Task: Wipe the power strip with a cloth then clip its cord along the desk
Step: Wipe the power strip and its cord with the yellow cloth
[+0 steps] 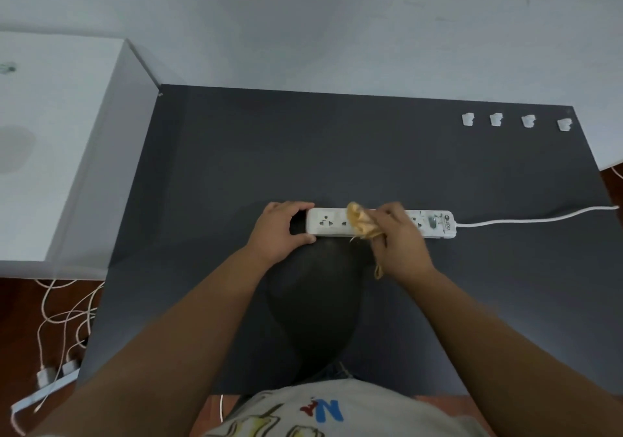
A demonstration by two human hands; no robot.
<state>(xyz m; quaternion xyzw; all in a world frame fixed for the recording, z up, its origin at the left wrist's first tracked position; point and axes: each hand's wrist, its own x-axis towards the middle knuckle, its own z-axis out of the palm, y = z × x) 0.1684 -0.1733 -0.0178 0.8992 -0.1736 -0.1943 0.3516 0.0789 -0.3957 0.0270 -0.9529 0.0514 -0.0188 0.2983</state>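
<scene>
A white power strip lies across the middle of the dark desk. Its white cord runs off the right edge. My left hand grips the strip's left end between thumb and fingers. My right hand presses a bunched yellow cloth on the strip's top near the middle and looks motion-blurred. Several small white cord clips stand in a row at the desk's far right corner.
A white cabinet stands against the desk's left side. On the floor at the lower left lie tangled white cables and another power strip with plugs. A pale wall runs behind the desk.
</scene>
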